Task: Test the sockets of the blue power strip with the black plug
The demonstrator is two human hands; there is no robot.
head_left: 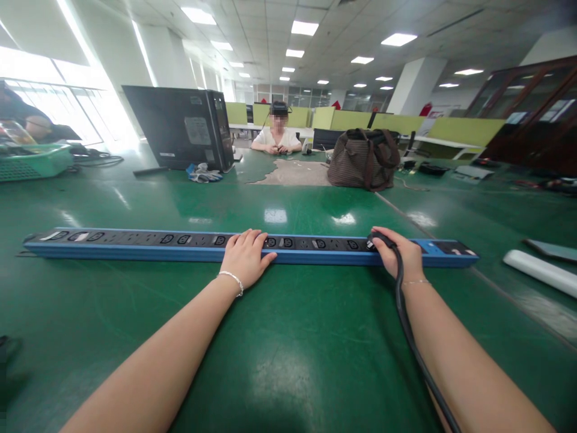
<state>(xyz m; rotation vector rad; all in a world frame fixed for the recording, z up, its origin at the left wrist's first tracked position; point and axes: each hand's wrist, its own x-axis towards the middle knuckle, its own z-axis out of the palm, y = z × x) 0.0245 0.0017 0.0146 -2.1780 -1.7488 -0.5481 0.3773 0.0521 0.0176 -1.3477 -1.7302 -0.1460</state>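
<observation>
A long blue power strip point(148, 252) with a black socket face lies across the green table in front of me. My left hand point(246, 257) grips it near the middle, fingers laid over the socket face to the far edge and thumb against the near side. Toward the right end, my right hand point(400, 255) is closed round the black plug point(372, 242) of a thick power cord point(401, 300). The plug is at the socket face; my fingers hide how far it is seated. The cord runs down along my right forearm.
Beyond the strip are a black computer case point(180, 129), gloves point(204, 173) and a brown bag point(363, 159). A green basket point(40, 161) stands at left, a white bar point(541, 272) at right. A person point(277, 135) sits across the table; another is partly visible at far left.
</observation>
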